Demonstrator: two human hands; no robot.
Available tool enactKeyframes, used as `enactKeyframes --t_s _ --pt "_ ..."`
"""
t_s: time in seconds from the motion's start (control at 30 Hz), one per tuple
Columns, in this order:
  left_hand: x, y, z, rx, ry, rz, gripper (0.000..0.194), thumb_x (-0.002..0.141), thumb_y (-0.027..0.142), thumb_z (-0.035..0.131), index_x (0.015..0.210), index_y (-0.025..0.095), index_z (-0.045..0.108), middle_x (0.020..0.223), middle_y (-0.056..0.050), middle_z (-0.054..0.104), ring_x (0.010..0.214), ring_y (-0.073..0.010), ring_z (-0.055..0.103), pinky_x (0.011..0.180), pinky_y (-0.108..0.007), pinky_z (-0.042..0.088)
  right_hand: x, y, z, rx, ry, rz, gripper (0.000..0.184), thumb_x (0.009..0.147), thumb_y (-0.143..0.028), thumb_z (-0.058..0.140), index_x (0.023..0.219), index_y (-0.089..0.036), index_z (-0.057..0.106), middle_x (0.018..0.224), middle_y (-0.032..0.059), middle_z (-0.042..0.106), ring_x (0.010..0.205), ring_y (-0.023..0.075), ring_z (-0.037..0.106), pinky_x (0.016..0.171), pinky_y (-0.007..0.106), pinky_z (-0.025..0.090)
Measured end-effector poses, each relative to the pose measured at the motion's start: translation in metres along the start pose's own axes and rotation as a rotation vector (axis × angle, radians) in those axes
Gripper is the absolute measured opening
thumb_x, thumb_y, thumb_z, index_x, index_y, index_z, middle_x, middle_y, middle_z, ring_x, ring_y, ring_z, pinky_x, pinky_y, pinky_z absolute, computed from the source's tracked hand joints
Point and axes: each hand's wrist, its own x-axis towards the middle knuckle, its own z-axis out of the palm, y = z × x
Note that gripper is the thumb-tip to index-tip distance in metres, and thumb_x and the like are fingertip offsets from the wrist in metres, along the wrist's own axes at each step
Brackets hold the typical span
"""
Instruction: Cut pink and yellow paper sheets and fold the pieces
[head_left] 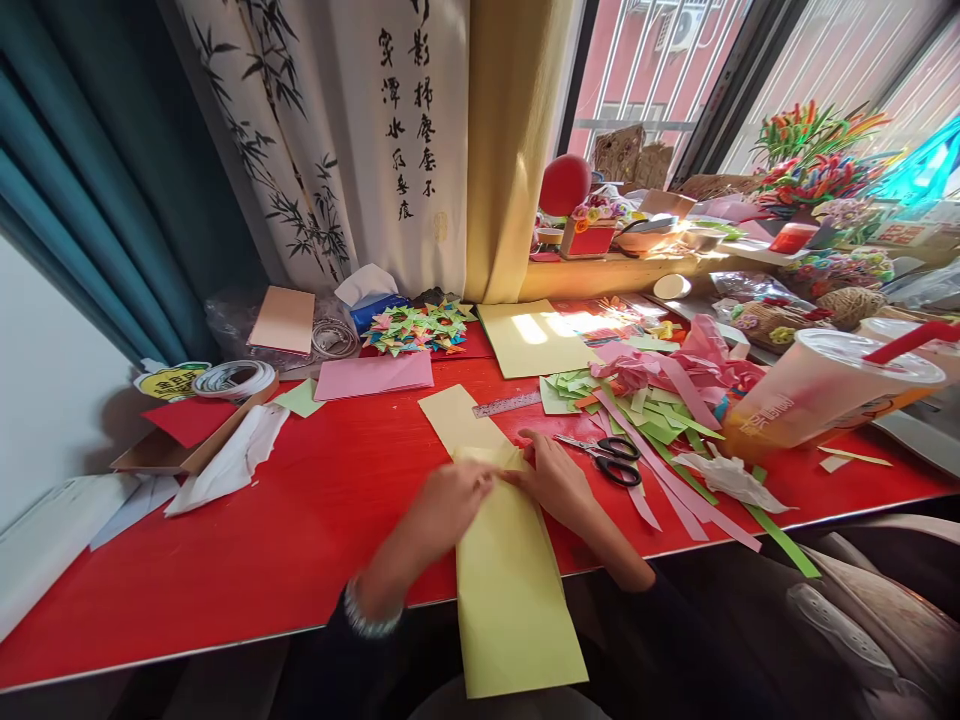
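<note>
A long sheet of yellow paper [517, 600] lies over the table's front edge, its lower end hanging towards me. A second stretch of pale yellow paper [461, 420] extends beyond my hands; I cannot tell whether it is the same sheet. My left hand [446, 505], with a beaded bracelet at the wrist, has its fingers curled together on the paper, slightly blurred. At the paper's right edge, my right hand [559, 480] pinches it between bent fingers. Black-handled scissors [611, 458] lie just right of my right hand. Behind it sits a clear ruler [508, 404].
Green paper strips [660, 415] and pink strips [682, 485] spread right of the scissors, near a drink cup [814, 390]. Pink folded paper [375, 376], a yellow sheet [536, 340] and a folded-paper ring [416, 328] lie behind. A cardboard tray [161, 450] stands left on the red table [315, 540].
</note>
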Motion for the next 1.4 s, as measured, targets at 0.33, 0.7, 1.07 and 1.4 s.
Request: enactKeyframes --t_s 0.33,0.7,1.07,1.4 --pt "0.047 -0.028 -0.005 -0.140 -0.008 -0.114 0.022 0.073 0.036 0.062 0.080 0.018 0.050 0.093 -0.005 0.054 0.084 -0.0206 0.054 0.073 -0.030 0.044 -0.004 0.005 -0.001 0.236 0.035 0.021 0.065 0.069 -0.031 0.068 0.128 -0.016 0.045 0.117 0.0135 0.054 0.110 0.0298 0.049 0.091 0.045 0.040" --pt "0.017 -0.012 -0.026 -0.874 0.163 -0.181 0.048 0.071 0.039 0.070 0.108 0.018 0.048 0.088 -0.003 0.063 0.083 -0.0186 0.062 0.073 -0.028 0.047 -0.023 -0.020 -0.023 0.874 -0.105 0.007 0.037 0.082 -0.051 0.054 0.088 -0.015 0.062 0.081 0.0041 0.065 0.073 0.0184 0.060 0.063 0.029 0.048" --pt "-0.032 0.010 -0.008 -1.184 0.355 -0.381 0.030 0.068 0.034 0.076 0.089 0.016 0.068 0.091 -0.004 0.073 0.085 -0.0183 0.066 0.074 -0.025 0.052 -0.048 -0.046 -0.037 1.100 -0.109 0.106 0.025 0.080 -0.043 0.062 0.080 -0.018 0.065 0.074 0.0006 0.061 0.065 0.0139 0.054 0.056 0.023 0.041" --pt "-0.040 0.013 -0.008 -1.267 0.455 -0.432 0.025 0.065 0.032 0.079 0.084 0.019 0.072 0.089 -0.002 0.073 0.082 -0.0152 0.066 0.072 -0.021 0.052 -0.049 -0.046 -0.037 1.139 -0.159 0.090 0.021 0.079 -0.040 0.066 0.078 -0.018 0.066 0.074 0.0009 0.059 0.070 0.0151 0.054 0.059 0.024 0.040"
